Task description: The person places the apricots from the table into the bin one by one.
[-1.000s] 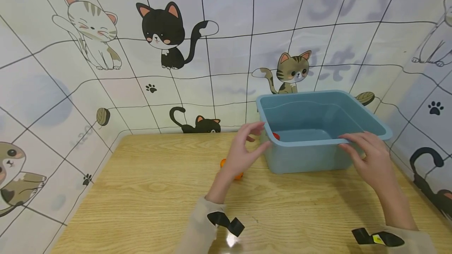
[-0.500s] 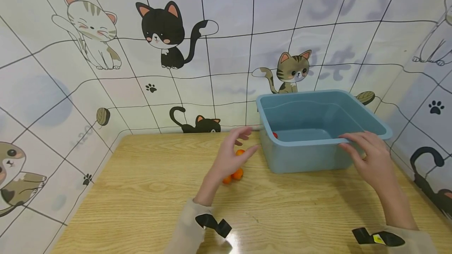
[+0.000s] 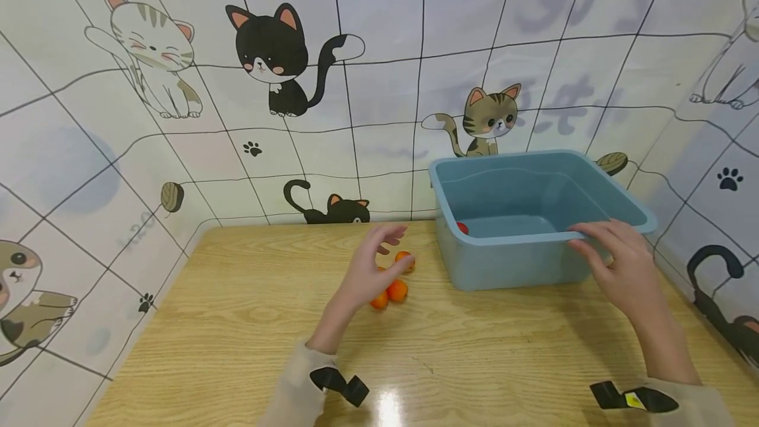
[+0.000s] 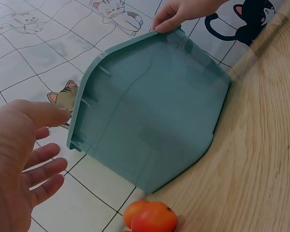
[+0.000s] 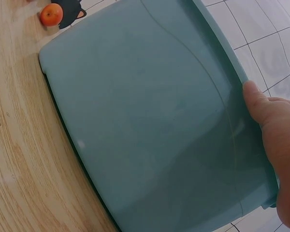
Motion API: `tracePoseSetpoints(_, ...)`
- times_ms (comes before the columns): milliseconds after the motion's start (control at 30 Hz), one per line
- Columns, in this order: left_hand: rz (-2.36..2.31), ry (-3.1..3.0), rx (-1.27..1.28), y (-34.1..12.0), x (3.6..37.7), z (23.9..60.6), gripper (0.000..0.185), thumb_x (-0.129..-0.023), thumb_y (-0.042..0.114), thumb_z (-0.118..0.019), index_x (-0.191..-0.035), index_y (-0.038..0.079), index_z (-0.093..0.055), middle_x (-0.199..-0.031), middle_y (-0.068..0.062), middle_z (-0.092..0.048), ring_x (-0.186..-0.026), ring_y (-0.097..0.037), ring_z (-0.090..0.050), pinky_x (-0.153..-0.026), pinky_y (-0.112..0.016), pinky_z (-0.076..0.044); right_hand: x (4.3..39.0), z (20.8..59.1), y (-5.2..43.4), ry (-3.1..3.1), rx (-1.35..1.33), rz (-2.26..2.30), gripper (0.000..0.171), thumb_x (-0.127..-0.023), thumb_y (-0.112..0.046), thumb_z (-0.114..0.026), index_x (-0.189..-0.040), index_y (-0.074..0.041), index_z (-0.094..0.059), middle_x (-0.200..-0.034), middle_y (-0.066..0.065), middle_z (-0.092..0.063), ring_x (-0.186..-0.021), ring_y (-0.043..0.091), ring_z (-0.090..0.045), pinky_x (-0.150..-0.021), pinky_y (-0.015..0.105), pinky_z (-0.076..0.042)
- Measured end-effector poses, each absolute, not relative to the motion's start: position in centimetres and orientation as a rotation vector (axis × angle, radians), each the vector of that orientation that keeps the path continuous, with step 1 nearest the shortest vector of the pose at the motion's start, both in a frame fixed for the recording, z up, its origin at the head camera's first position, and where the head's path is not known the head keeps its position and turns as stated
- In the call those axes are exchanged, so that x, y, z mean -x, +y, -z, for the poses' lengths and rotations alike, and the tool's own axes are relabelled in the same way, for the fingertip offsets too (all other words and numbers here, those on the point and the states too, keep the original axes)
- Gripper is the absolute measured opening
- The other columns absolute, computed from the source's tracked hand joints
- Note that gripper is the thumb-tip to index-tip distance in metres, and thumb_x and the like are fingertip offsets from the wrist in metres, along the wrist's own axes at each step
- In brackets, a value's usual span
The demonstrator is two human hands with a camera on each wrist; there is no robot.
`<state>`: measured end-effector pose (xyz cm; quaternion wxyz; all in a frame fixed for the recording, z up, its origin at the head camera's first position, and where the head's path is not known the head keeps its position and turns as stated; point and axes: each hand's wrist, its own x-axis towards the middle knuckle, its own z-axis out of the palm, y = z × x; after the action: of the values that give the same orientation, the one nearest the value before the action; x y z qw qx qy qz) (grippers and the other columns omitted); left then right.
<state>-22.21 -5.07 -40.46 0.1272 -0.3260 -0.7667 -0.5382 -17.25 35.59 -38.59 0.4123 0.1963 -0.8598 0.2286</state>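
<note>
Smooth blue plastic tub [image 3: 534, 216], square with a rolled rim, gripped by the right hand [image 3: 617, 269]. Left hand [image 3: 367, 269], fingers spread and released, hovers over small round orange fruits [image 3: 397, 290] on the wood-grain table [image 3: 237, 321].

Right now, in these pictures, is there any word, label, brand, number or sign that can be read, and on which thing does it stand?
No text can be read in any view.
Wall covering: faint grey marks behind the cats, too blurred to read; otherwise only cat and paw drawings.
Blue tub: no label visible.
Yellow tag on the right wrist strap: too small to read.
Oranges: no sticker visible.
</note>
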Motion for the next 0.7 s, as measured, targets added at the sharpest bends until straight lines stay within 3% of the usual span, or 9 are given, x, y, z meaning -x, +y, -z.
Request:
tracePoseSetpoints(233,1.534,-2.294,0.92,-6.4,21.9,41.3,0.049,-0.091,0.014,-0.076,-0.136,0.008,-0.058,-0.125,-0.005,-0.06,-0.111,-0.025,-0.058,-0.088,-0.042,-0.051,17.1,38.6,35.5,-2.176,-0.499,-0.589,0.024,-0.09,-0.017,-0.075,-0.11,-0.003,-0.073,-0.1,0.015,-0.069,-0.102,0.038,-0.057,-0.115,0.046,-0.032)
tracePoseSetpoints(400,1.512,-2.331,0.915,-7.4,21.6,42.2,0.049,-0.09,0.015,-0.076,-0.135,0.007,-0.058,-0.122,-0.007,-0.06,-0.11,-0.032,-0.058,-0.086,-0.051,-0.052,17.1,38.6,35.4,-2.174,-0.496,-0.587,0.024,-0.089,-0.014,-0.076,-0.11,-0.003,-0.073,-0.1,0.015,-0.07,-0.101,0.037,-0.057,-0.114,0.041,-0.033)
tracePoseSetpoints(700,1.491,-2.418,0.888,-9.2,21.0,43.0,0.049,-0.087,0.014,-0.079,-0.132,0.01,-0.06,-0.121,-0.004,-0.06,-0.11,-0.034,-0.058,-0.086,-0.053,-0.051,17.2,38.6,35.5,-2.169,-0.488,-0.58,0.023,-0.089,-0.014,-0.076,-0.109,-0.003,-0.073,-0.098,0.015,-0.069,-0.1,0.036,-0.057,-0.113,0.034,-0.033)
